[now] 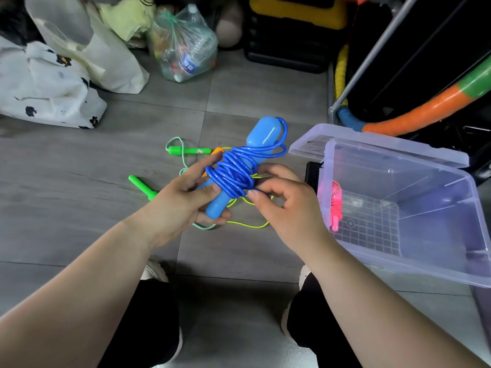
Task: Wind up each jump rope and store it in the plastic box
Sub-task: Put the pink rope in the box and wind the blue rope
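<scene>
My left hand (183, 197) grips the handles of a blue jump rope (239, 166), whose cord is wound in many loops round them. My right hand (281, 200) pinches the loose blue cord end beside the bundle. Below on the floor lie a jump rope with green handles (186, 150) and a green-white cord, and a thin yellow cord (249, 225) with an orange handle partly hidden behind the blue bundle. The clear plastic box (414, 251) stands open at the right. A wound pink jump rope (335, 205) lies inside it at its left side.
The box's lid (372, 144) leans behind it. White bags (53, 83) and a clear bag of bottles (183, 46) sit at the back left. A metal frame with coloured hoops (425, 107) stands at the back right. My knees are at the bottom of the view.
</scene>
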{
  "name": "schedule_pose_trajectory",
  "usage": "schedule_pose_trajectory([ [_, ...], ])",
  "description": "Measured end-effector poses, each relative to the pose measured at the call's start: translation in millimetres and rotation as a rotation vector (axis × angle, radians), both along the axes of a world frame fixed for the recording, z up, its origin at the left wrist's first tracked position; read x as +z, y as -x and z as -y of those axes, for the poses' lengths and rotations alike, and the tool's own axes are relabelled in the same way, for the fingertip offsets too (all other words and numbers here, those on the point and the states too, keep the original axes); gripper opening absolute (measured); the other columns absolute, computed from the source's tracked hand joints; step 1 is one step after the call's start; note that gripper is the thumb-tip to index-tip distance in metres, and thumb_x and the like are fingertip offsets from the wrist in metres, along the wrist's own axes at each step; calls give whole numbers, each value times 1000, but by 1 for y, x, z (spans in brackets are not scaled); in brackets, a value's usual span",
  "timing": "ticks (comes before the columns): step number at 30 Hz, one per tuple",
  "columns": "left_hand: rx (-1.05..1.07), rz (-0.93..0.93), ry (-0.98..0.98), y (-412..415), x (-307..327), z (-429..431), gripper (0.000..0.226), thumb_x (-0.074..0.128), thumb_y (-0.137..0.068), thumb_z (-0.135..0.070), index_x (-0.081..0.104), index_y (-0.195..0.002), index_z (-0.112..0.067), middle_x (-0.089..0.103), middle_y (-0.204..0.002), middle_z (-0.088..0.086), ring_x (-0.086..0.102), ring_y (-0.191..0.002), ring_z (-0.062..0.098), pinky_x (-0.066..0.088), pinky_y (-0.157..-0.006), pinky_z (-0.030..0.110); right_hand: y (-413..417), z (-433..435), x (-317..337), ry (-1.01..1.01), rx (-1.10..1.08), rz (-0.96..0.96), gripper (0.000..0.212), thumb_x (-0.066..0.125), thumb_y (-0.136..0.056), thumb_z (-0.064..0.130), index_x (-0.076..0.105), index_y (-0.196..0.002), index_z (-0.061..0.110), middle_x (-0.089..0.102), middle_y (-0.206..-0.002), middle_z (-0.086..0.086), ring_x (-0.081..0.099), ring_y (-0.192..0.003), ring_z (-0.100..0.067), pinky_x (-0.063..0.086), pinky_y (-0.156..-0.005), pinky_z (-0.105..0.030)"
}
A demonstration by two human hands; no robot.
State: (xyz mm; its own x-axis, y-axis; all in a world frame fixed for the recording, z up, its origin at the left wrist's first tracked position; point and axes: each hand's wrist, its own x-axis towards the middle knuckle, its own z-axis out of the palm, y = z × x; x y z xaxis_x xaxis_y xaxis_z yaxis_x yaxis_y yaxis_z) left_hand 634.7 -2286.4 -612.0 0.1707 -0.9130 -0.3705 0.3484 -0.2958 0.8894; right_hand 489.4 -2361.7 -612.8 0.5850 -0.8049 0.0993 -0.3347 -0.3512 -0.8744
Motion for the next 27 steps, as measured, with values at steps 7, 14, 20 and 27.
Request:
schedule_pose_trajectory([
  [7, -69, 187, -4, -2, -8, -1, 51, 62, -76, -9, 46, -120, -31, 66, -95, -5, 66, -81, 9, 56, -72, 22, -1, 1, 0, -5, 17, -89, 27, 55, -69, 26, 63, -62, 1, 46, -88, 29, 55, -77, -12, 44, -67, -21],
  [14, -123, 390, -141, 7, -3, -1, 78, 70, -55, -18, 34, -124, -21, 65, -99, 6, 63, -86, 18, 51, -84, 33, -2, -4, -1, 37, 95, -192, 23, 52, -70, 32, 62, -65, 11, 49, -93, 16, 50, -63, 8, 35, -62, -10],
  [20, -78, 587, -199, 7, -4, 1, 63, 75, -69, -16, 39, -120, -23, 61, -77, -7, 59, -55, 6, 49, -58, 14, -4, -9, 2, 84, 180, -282, 22, 60, -79, 27, 66, -74, 7, 52, -105, 8, 51, -73, -8, 39, -67, -25],
  [27, 81, 259, -179, -3, 4, 2, 31, 64, -79, -7, 47, -87, -32, 58, -73, -7, 51, -36, 3, 42, -38, 14, -5, -13, 13, -21, 79, -176, 19, 62, -81, 21, 56, -64, 18, 45, -71, 15, 48, -67, 1, 35, -60, -14],
])
